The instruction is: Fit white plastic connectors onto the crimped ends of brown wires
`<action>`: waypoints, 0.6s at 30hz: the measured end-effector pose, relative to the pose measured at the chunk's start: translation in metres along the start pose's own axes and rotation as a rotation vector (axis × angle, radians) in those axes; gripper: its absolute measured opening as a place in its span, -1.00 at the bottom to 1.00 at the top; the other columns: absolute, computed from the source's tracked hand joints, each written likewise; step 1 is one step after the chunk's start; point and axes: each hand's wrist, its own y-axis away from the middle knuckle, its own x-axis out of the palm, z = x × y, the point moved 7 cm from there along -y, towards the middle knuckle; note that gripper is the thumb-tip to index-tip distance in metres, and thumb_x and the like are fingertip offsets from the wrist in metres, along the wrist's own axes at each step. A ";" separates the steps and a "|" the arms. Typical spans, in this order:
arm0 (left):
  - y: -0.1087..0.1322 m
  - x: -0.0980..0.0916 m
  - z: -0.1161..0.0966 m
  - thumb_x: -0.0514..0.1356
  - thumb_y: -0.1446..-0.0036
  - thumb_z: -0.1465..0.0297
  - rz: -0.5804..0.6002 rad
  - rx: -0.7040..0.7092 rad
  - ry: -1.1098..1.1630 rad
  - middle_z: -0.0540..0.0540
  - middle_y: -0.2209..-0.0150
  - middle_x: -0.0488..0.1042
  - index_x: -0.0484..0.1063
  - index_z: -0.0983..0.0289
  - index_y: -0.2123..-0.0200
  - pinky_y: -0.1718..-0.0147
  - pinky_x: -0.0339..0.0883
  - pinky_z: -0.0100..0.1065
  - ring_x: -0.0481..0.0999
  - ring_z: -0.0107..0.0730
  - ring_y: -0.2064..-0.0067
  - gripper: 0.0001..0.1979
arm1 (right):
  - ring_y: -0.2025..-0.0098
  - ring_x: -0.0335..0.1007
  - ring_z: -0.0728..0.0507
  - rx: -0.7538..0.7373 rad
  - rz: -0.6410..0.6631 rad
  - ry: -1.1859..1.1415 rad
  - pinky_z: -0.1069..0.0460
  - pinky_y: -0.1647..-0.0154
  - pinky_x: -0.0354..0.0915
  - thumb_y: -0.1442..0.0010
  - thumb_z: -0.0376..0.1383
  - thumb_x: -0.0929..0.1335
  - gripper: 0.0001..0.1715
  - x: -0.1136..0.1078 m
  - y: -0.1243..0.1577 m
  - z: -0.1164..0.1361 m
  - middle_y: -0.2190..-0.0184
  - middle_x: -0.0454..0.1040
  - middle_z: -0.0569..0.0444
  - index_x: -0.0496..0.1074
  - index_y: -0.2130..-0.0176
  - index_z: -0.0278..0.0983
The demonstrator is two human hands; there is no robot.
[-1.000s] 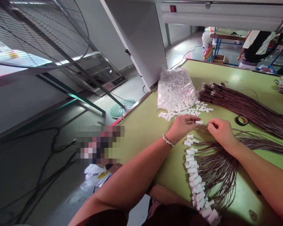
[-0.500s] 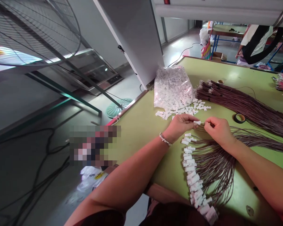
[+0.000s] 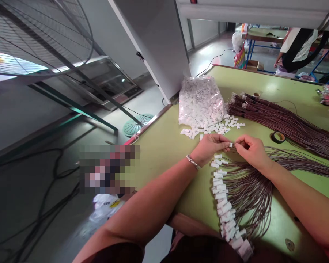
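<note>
Observe one white connector (image 3: pixel 230 145) over the green table (image 3: pixel 159 153), pinched between thumb and fingers of the left hand (image 3: pixel 210 148), with the right hand (image 3: pixel 252 151) closed just beside it, apparently on a wire mostly hidden by the fingertips. Judge as done the row of connectors (image 3: pixel 222 199) on the ends of the fanned brown wires (image 3: pixel 250 186); judge as left the in-hand piece, the loose connectors (image 3: pixel 222 128) by the filled plastic bag (image 3: pixel 201 98), and the wire bundles (image 3: pixel 279 117) with no connectors at the visible ends.
</note>
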 end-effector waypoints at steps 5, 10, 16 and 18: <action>0.001 -0.001 0.000 0.40 0.16 0.46 -0.006 -0.028 0.076 0.02 0.59 0.50 0.47 0.40 0.48 0.45 0.37 -0.53 0.49 -0.58 0.52 -0.82 | 0.62 0.15 0.05 -0.050 -0.052 0.039 0.13 0.58 0.10 -0.02 -0.30 0.30 -0.91 -0.002 0.002 0.003 0.66 0.32 0.20 0.35 0.47 -0.27; 0.003 0.002 0.004 0.38 0.15 0.49 -0.035 -0.063 0.127 0.02 0.58 0.50 0.45 0.39 0.50 0.47 0.36 -0.53 0.48 -0.59 0.53 -0.84 | 0.66 0.06 0.07 -0.154 -0.071 0.202 0.13 0.58 0.05 -0.02 -0.34 0.27 -0.93 0.001 0.005 0.009 0.70 0.25 0.24 0.32 0.48 -0.27; 0.001 0.004 0.005 0.37 0.16 0.49 -0.098 0.020 -0.005 0.03 0.63 0.48 0.47 0.41 0.53 0.51 0.34 -0.49 0.44 -0.56 0.57 -0.86 | 0.64 0.10 0.03 -0.182 -0.076 0.352 0.11 0.55 0.06 -0.03 -0.34 0.25 -0.92 0.008 0.006 0.009 0.67 0.30 0.19 0.32 0.46 -0.26; 0.001 0.005 0.007 0.37 0.16 0.48 -0.104 0.025 -0.031 0.02 0.64 0.47 0.46 0.40 0.53 0.52 0.34 -0.49 0.43 -0.57 0.57 -0.86 | 0.61 0.15 0.01 -0.183 -0.067 0.380 0.10 0.52 0.08 -0.04 -0.33 0.25 -0.91 0.010 0.006 0.007 0.65 0.33 0.16 0.32 0.46 -0.26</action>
